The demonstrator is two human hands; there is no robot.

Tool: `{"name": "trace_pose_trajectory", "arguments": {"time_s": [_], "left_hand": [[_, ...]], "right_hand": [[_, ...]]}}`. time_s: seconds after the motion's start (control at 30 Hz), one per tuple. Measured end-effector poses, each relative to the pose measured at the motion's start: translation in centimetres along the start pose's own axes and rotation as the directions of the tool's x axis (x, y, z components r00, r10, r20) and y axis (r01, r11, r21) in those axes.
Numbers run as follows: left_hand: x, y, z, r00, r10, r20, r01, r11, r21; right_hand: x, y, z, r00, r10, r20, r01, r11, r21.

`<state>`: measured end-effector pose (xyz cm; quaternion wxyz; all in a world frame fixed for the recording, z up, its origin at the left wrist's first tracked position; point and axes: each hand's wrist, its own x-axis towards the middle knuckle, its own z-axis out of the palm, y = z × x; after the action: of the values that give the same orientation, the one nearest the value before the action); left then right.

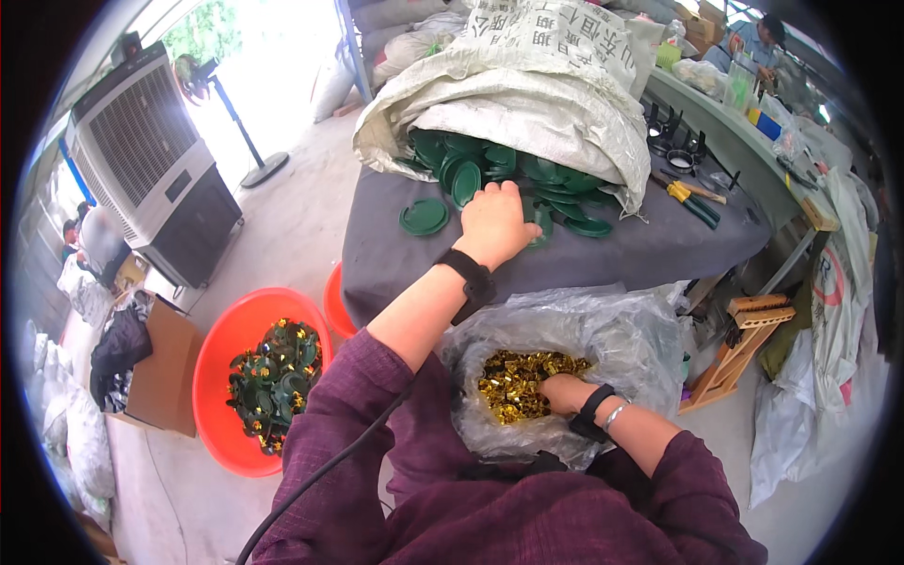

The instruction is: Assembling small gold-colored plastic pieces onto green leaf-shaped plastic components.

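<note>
Hands at two supplies of parts. The left hand (499, 226) rests palm-down over the tabletop (391, 268), at the near fringe of a heap of green discs (556, 195). The heap spills from the mouth of a white woven sack (499, 99) toward the tabletop's near edge; a single loose disc (424, 217) lies flat to the left of the hand, toward the tabletop's left edge. The left fingers are bent, with the thumb set apart from them; their tips are hidden, so whether they have hold of a disc cannot be told. The right hand (565, 394) reaches below the tabletop's near edge into a clear plastic bag (612, 330), its fingers sunk among small gold pieces (513, 377) at the right of the bag's opening. How far these fingers are spread, and whether they pinch a piece, cannot be told.

The step in hand appears to be picking up one part from each supply. The next move seems to call for a secure grasp of a disc on the left and a gold piece on the right, then for lifting both clear of their neighbours without dragging others along.
</note>
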<state>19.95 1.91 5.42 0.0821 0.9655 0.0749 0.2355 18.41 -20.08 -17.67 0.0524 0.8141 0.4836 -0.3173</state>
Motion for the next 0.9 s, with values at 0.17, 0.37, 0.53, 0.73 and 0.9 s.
{"name": "trace_pose_trajectory", "arguments": {"time_s": [0.17, 0.37, 0.53, 0.73, 0.9], "left_hand": [[-0.8, 0.4, -1.7, 0.990, -0.085, 0.112, 0.112, 0.960, -0.256], [-4.5, -0.1, -2.0, 0.989, -0.025, 0.143, 0.122, 0.680, -0.723], [-11.7, 0.3, -3.5, 0.960, -0.110, 0.259, 0.281, 0.343, -0.896], [-16.6, 2.1, -1.3, 0.969, -0.120, 0.218, 0.248, 0.394, -0.885], [-17.3, 2.9, -1.3, 0.991, -0.104, 0.086, 0.129, 0.523, -0.843]], "right_hand": [[-2.8, -0.6, -2.7, 0.970, -0.025, -0.243, 0.089, 0.962, 0.259], [-5.1, -1.4, -6.4, 0.841, 0.054, -0.538, 0.338, 0.725, 0.601], [-9.1, -4.8, -10.5, 0.523, 0.000, -0.852, 0.730, 0.516, 0.449], [-11.1, -7.8, -11.5, 0.575, 0.080, -0.814, 0.651, 0.558, 0.514], [-11.5, -8.2, -11.9, 0.400, -0.145, -0.905, 0.576, 0.808, 0.125]]}}
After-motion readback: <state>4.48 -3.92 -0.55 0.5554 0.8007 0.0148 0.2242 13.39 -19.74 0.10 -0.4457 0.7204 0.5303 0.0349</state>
